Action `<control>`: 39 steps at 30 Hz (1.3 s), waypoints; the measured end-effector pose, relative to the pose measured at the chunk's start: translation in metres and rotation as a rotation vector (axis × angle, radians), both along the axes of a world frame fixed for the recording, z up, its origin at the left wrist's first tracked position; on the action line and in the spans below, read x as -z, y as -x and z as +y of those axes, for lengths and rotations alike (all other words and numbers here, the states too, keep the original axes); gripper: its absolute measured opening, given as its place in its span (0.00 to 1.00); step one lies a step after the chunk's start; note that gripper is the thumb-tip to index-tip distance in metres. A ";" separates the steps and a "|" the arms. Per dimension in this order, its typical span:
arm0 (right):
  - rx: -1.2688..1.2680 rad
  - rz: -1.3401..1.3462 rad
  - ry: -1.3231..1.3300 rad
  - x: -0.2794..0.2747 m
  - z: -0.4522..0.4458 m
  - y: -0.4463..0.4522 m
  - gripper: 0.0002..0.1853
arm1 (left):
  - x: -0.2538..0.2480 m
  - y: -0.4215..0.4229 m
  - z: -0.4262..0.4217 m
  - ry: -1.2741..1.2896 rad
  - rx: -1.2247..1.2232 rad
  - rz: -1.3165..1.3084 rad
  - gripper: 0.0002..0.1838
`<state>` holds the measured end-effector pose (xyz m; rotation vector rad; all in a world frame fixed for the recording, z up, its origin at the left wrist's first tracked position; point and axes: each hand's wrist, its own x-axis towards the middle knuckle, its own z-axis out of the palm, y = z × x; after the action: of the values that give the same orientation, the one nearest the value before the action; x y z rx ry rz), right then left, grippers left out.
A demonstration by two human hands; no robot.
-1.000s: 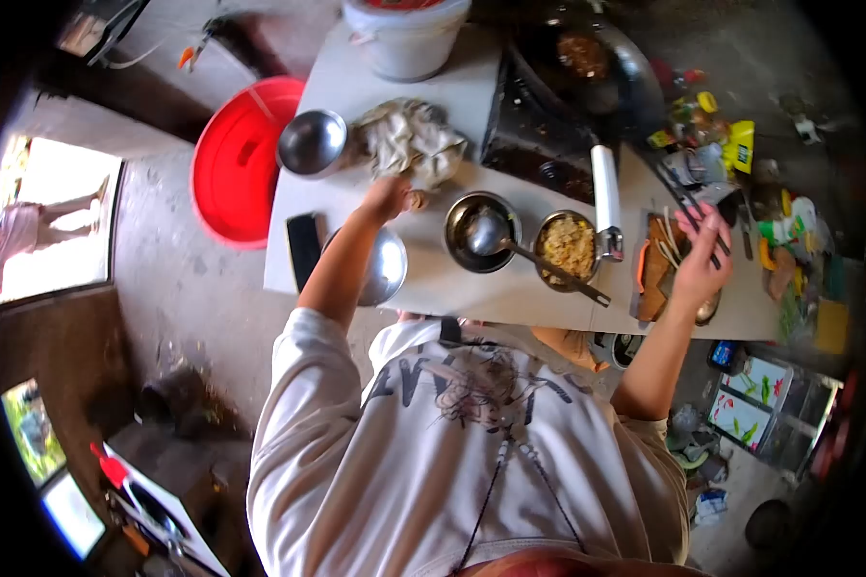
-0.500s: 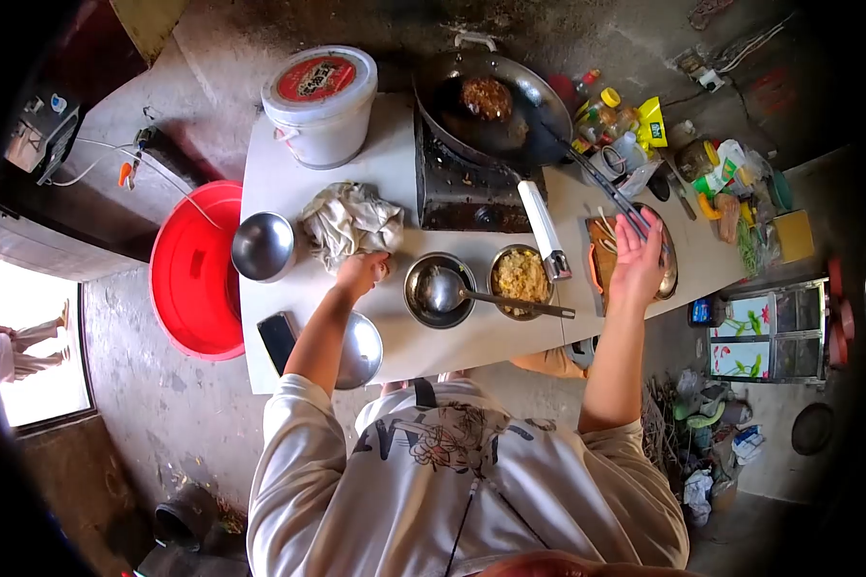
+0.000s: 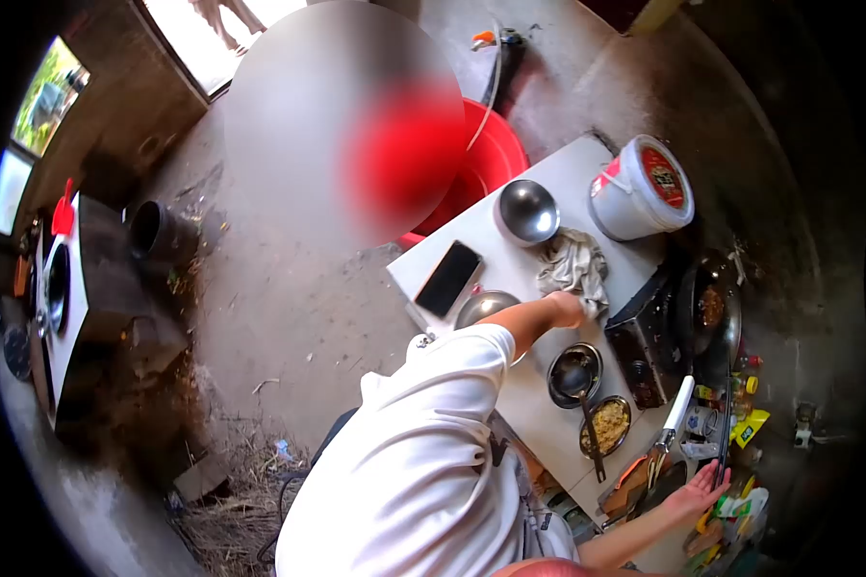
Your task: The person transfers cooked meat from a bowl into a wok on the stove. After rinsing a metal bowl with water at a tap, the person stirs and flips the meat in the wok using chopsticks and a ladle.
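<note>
My left hand [image 3: 568, 308] is closed at the lower edge of a crumpled pale cloth [image 3: 575, 264] on the table; its fingertips are partly hidden. My right hand [image 3: 698, 495], palm turned up, holds long dark chopsticks [image 3: 726, 423] that reach toward the wok [image 3: 731, 313]. A browned patty [image 3: 710, 306] lies in the wok on the black stove [image 3: 640, 351]. Near my left hand, a dark metal bowl [image 3: 560, 370] has a ladle [image 3: 592, 433] in it, its handle crossing a bowl of yellowish food [image 3: 610, 423].
A lidded white bucket [image 3: 635, 197], a steel bowl [image 3: 529, 212], another metal bowl [image 3: 486, 308] and a phone [image 3: 449, 279] stand on the table. A red tub [image 3: 496, 144] is beside it. Bottles and packets crowd the right side. A person's legs [image 3: 216, 19] show in the doorway.
The view has swung left and tilted, showing more floor and the far wall. My left hand stays by the cloth, and my right hand keeps the chopsticks, close to the wok's handle side.
</note>
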<state>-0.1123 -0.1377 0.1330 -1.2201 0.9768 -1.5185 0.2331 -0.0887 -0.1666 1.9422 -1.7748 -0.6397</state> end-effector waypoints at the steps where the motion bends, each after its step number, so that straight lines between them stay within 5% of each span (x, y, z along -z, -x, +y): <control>1: -0.020 0.002 -0.009 -0.001 0.001 0.002 0.21 | -0.038 0.000 0.016 0.011 -0.178 0.102 0.09; 2: -0.041 -0.037 -0.015 0.000 0.001 0.001 0.21 | -0.025 -0.005 0.009 0.006 -0.241 0.216 0.09; 4: -0.119 -0.079 -0.032 -0.001 0.004 -0.006 0.22 | -0.075 -0.024 0.041 0.088 -0.223 0.398 0.07; 6: -0.242 -0.080 0.002 0.003 0.012 -0.015 0.22 | -0.095 -0.036 0.073 0.233 -0.554 1.087 0.18; 8: -0.347 -0.157 0.037 0.006 0.021 -0.038 0.23 | -0.070 -0.070 0.101 0.455 -0.572 1.338 0.27; 9: -0.399 -0.163 0.028 0.008 0.024 -0.051 0.23 | -0.125 -0.062 0.165 0.474 -0.736 1.125 0.28; 12: -0.617 -0.278 -0.122 0.014 0.044 -0.096 0.22 | -0.147 -0.063 0.308 0.602 -1.013 1.012 0.26; 15: -0.968 -0.425 -0.230 0.037 0.068 -0.144 0.20 | -0.132 -0.024 0.452 0.632 -1.395 0.967 0.21; 18: -1.108 -0.446 -0.393 0.054 0.112 -0.190 0.19 | -0.092 0.043 0.572 0.656 -1.726 1.079 0.19; 19: -1.146 -0.451 -0.459 0.057 0.127 -0.201 0.18 | -0.079 0.067 0.606 0.484 -1.889 1.017 0.19; 22: -1.200 -0.395 -0.534 0.057 0.185 -0.227 0.17 | -0.032 0.131 0.677 0.637 -2.170 1.254 0.21; 29: -1.218 -0.178 -0.567 0.055 0.337 -0.292 0.15 | 0.080 0.163 0.776 0.786 -2.465 1.527 0.20; 32: -1.184 -0.126 -0.553 0.061 0.395 -0.330 0.15 | 0.073 0.129 0.821 0.751 -2.562 1.585 0.19; 39: -1.206 -0.003 -0.574 0.049 0.510 -0.390 0.15 | 0.084 0.044 0.963 1.224 -2.530 1.499 0.16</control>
<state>0.2782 0.3722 0.0837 -1.0309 0.4187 -0.2558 0.1887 0.8744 -0.2506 0.6597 1.2746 0.2020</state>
